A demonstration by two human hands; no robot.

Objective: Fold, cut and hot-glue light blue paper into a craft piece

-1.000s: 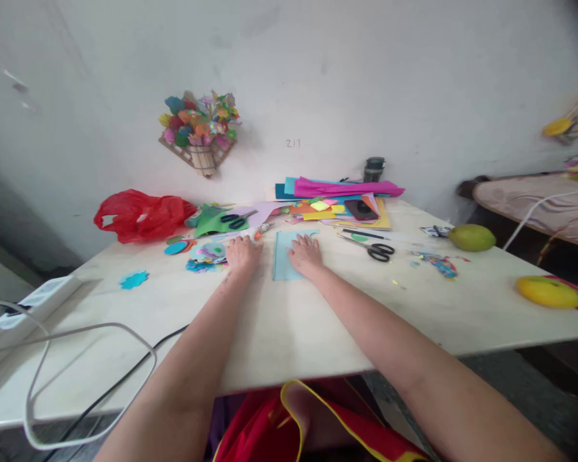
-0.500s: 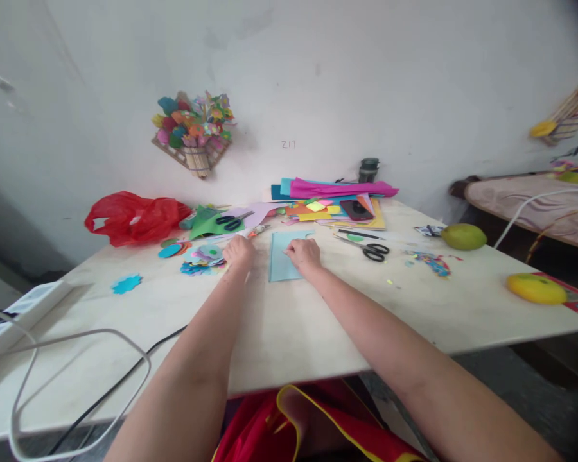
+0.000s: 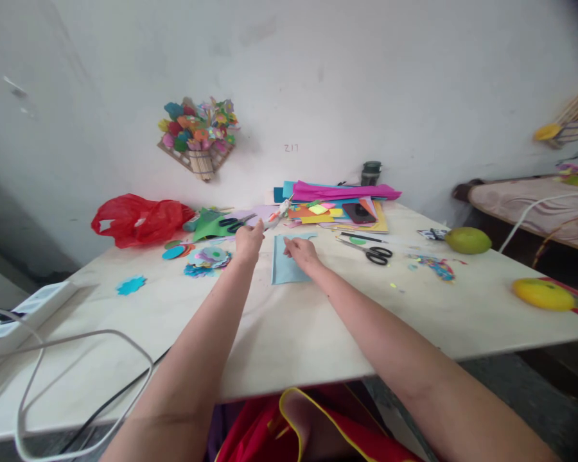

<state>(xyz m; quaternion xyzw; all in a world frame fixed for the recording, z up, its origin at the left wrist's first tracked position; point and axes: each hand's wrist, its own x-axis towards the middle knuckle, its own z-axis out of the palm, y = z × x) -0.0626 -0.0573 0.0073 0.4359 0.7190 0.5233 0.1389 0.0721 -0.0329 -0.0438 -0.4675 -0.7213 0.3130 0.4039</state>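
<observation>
My left hand [image 3: 250, 242] is closed round the near end of a slim white-and-orange tool [image 3: 278, 214], which is tilted up and away to the right. What kind of tool it is cannot be made out. A light blue sheet [image 3: 285, 273] lies just right of that hand. Over its upper right part is my right hand [image 3: 302, 252], fingers pinched together; anything between them is too small to tell. Black-handled scissors [image 3: 373, 252] lie to the right of the sheet, below a dark pencil [image 3: 363, 237].
Paper flowers and discs [image 3: 207, 260], a red plastic bag [image 3: 142, 221] and more scissors [image 3: 236, 223] are on the left. Coloured sheets [image 3: 341, 191] and a phone [image 3: 359, 213] lie at the back. Fruit [image 3: 468, 240] is on the right; a power strip [image 3: 36, 308] with cables is near left.
The white-and-orange tool has come up from the table in my left hand, its tip swinging up and right. My right hand stays over the sheet. The view has shifted slightly.
</observation>
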